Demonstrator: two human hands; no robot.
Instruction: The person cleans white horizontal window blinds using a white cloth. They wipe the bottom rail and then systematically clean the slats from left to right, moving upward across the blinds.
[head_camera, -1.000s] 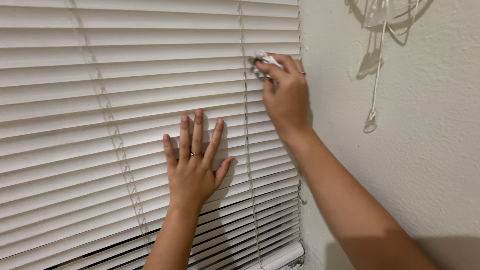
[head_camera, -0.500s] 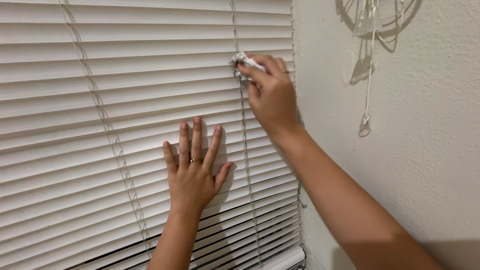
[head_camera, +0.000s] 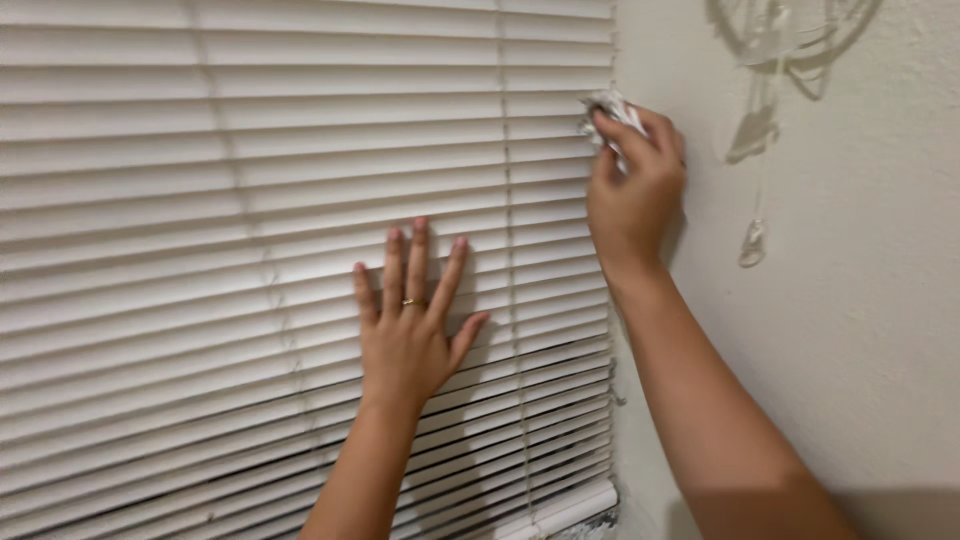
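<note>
White slatted window blinds (head_camera: 200, 200) fill the left and middle of the head view. My left hand (head_camera: 410, 320) lies flat on the slats with fingers spread, a ring on one finger. My right hand (head_camera: 632, 185) grips a crumpled white cloth (head_camera: 605, 108) and presses it against the right end of a slat, at the blinds' edge by the wall.
A textured off-white wall (head_camera: 850, 300) runs along the right. A pull cord with a clear tassel (head_camera: 752, 243) hangs on it just right of my right hand. The lowest slats (head_camera: 500, 470) are tilted apart, showing dark gaps.
My right hand slid the cloth left along the slat to the ladder cord, then back right to the blinds' edge. My left hand stayed flat on the slats.
</note>
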